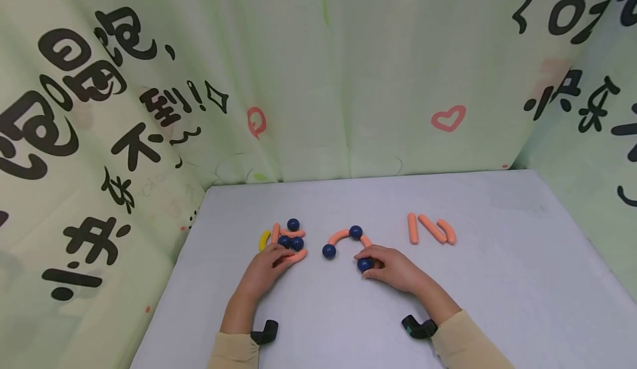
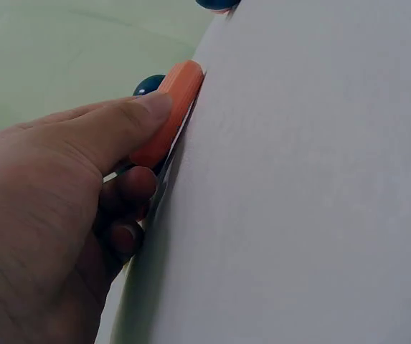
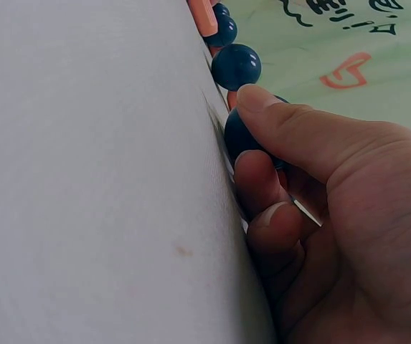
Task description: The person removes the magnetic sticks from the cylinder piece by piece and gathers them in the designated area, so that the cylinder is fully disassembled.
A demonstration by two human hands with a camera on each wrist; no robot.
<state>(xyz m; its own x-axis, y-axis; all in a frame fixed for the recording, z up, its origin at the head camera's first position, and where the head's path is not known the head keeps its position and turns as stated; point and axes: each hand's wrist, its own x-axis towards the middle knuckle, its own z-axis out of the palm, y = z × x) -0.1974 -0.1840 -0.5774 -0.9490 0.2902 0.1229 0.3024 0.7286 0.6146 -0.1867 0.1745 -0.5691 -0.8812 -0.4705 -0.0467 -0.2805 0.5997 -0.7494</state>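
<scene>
My left hand point(image 1: 264, 272) pinches an orange building stick point(image 1: 298, 256) at the lower edge of the left-hand cluster. The left wrist view shows the thumb along the side of this stick point(image 2: 182, 84), just over the tabletop. My right hand point(image 1: 395, 269) holds a dark blue ball point(image 1: 364, 265) between thumb and fingers, at the lower right end of an arch. Thumb and fingertips partly cover that ball point(image 3: 242, 140) in the right wrist view. The arch has a curved orange stick point(image 1: 339, 236), a top ball point(image 1: 355, 232) and a left ball point(image 1: 329, 251).
In the left cluster are a yellow curved piece point(image 1: 264, 240), an upright orange stick point(image 1: 276, 233) and several blue balls point(image 1: 293, 224). Further right lie two straight orange sticks point(image 1: 413, 228) and a curved one point(image 1: 448, 231). A printed curtain point(image 1: 378, 81) stands behind the white table point(image 1: 497, 269).
</scene>
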